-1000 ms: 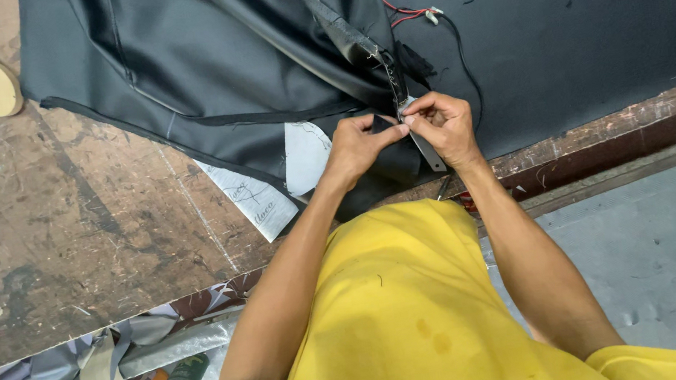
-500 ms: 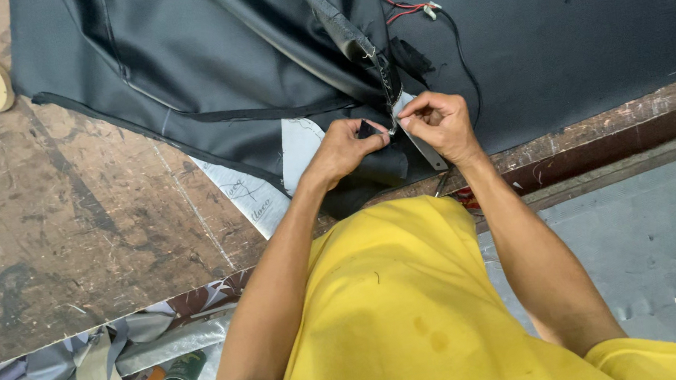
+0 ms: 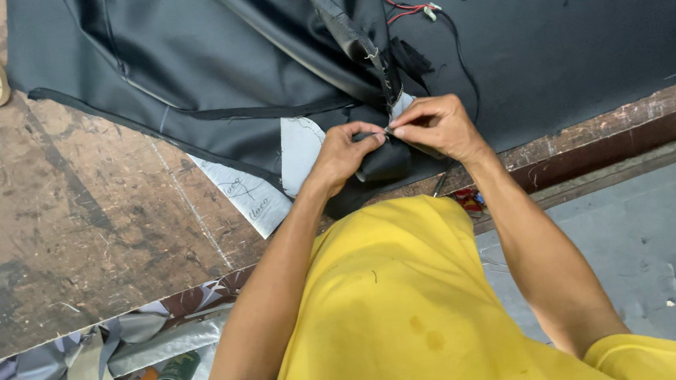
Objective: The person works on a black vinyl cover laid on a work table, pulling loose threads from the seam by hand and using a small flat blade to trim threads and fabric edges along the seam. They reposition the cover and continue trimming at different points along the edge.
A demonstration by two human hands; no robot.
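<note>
Head view, looking down over my own yellow shirt (image 3: 396, 312). My left hand (image 3: 346, 150) and right hand (image 3: 433, 125) meet fingertip to fingertip at the near edge of the black leatherette cover (image 3: 193, 62), which lies spread over the scarred wooden workbench (image 3: 59, 224). Both are pinched shut on the fabric's seam edge just below the piped ridge (image 3: 344, 30); something thin and pale sits between the fingertips, too small to say whether thread or needle. A red and black wire pair (image 3: 411, 11) lies on the dark sheet just beyond my right hand, and white backing pieces (image 3: 298, 147) poke out beside my left wrist. Risks as I judge them: the pinch is tiny, so a slip could drop the seam; the cover's bunched weight hangs near the bench edge and could drag the work away; the wires are close enough to snag.
</note>
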